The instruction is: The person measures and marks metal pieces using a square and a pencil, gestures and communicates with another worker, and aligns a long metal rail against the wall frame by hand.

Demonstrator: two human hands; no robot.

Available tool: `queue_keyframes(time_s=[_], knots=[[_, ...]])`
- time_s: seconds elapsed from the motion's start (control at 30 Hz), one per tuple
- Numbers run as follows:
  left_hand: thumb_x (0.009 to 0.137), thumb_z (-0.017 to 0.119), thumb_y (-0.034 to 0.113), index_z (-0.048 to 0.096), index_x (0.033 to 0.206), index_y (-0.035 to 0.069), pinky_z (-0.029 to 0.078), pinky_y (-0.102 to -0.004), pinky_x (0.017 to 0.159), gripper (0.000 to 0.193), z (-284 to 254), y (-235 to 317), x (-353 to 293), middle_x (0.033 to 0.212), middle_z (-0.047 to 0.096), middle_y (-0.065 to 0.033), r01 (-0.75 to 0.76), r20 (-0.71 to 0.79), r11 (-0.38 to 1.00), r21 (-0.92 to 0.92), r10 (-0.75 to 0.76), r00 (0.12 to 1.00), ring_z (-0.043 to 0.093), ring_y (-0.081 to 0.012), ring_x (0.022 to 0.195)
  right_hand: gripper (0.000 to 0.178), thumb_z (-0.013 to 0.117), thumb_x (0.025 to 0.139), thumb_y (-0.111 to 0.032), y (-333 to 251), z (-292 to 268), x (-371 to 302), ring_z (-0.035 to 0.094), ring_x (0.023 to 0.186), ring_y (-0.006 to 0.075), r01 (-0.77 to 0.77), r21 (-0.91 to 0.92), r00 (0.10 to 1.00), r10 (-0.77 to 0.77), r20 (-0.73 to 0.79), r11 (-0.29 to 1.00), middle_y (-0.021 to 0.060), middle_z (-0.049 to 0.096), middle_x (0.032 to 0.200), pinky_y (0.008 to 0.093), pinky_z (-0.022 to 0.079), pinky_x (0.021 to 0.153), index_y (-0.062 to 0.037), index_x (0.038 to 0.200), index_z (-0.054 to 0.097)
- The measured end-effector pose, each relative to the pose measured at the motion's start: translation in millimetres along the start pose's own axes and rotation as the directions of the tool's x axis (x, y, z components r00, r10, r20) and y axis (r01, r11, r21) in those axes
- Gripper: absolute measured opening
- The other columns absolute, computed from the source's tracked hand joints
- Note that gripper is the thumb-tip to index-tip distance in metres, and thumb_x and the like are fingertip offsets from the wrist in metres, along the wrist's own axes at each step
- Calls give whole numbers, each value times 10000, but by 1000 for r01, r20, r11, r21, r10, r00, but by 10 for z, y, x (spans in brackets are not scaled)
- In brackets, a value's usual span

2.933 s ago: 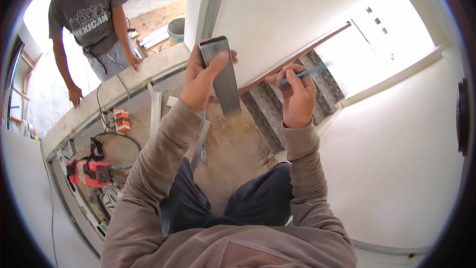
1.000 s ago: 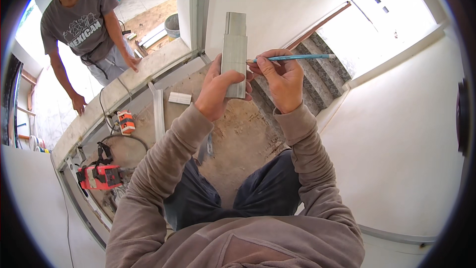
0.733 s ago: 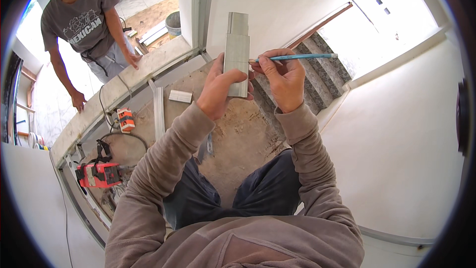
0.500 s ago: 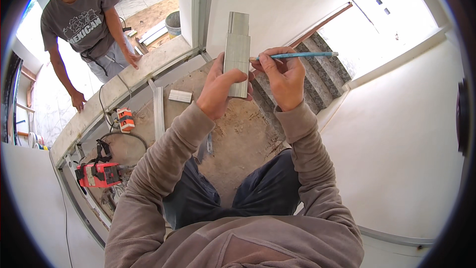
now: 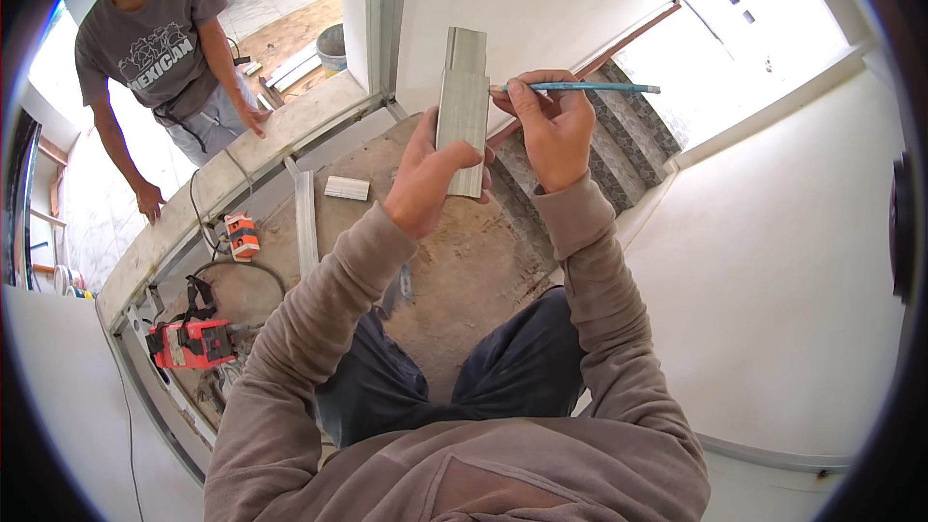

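Note:
My left hand (image 5: pixel 430 174) grips a short grey metal profile (image 5: pixel 462 106) from below, thumb lying across its lower face. The profile stands nearly upright in view; its far end is narrower, with a step where it meets the wider part. My right hand (image 5: pixel 558 130) is closed around a blue pencil (image 5: pixel 604 87), pinched between thumb and fingers. The pencil lies almost level, its tip at the right edge of the profile and its other end pointing right. Some fingers of my left hand are hidden behind the profile.
A co-worker (image 5: pixel 159 48) leans with both hands on the ledge (image 5: pixel 319 111) at the left. Below it are an orange box-shaped tool (image 5: pixel 242 235), a red power tool (image 5: pixel 193 343), a long metal strip (image 5: pixel 306 222) and a short offcut (image 5: pixel 347 188). Stairs (image 5: pixel 628 126) descend at the right.
My right hand and the pencil have moved slightly up along the profile's right edge, and the pencil has levelled a little. My left hand keeps its hold; the profile has barely shifted.

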State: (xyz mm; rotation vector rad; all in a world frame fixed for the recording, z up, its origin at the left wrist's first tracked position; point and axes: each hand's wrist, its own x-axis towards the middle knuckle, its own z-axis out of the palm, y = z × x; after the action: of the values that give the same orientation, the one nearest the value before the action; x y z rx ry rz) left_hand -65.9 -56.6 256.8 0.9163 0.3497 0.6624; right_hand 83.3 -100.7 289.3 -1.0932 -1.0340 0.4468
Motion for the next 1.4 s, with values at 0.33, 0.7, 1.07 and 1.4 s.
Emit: queue_keyframes(time_s=[0.33, 0.7, 1.07, 1.4], knots=[[777, 556, 57, 326, 1280, 16, 524, -342, 521, 555, -35, -20, 16, 894, 567, -147, 0, -10, 1000, -1, 0, 1000, 596, -205, 644, 90, 598, 882, 6, -11, -42, -115, 663, 815, 169, -56, -18, 997, 57, 47, 998, 106, 632, 869, 298, 570, 771, 40, 940, 538], [776, 559, 54, 344, 1252, 16, 520, -339, 508, 524, -20, -43, 4, 889, 568, -143, 6, -21, 1000, -1, -6, 1000, 595, -206, 625, 84, 600, 877, 7, 6, -36, -46, 669, 823, 173, -60, -37, 998, 60, -2, 998, 100, 638, 868, 291, 569, 762, 39, 934, 547], [789, 512, 42, 377, 1219, 21, 513, -344, 516, 451, -59, 0, 16, 883, 561, -143, -20, -31, 999, 30, 21, 999, 595, -210, 647, 78, 594, 880, 16, -18, -63, -229, 672, 827, 184, -106, -104, 989, 116, 96, 989, 108, 634, 873, 291, 573, 735, 47, 935, 549], [787, 503, 28, 368, 1207, 25, 522, -345, 510, 441, -17, -104, 48, 876, 561, -149, -28, -26, 998, 56, 30, 999, 595, -213, 636, 103, 633, 866, -7, 190, -130, 129, 659, 819, 142, 103, -162, 993, -109, -33, 981, 100, 660, 881, 240, 533, 741, 32, 943, 575]])
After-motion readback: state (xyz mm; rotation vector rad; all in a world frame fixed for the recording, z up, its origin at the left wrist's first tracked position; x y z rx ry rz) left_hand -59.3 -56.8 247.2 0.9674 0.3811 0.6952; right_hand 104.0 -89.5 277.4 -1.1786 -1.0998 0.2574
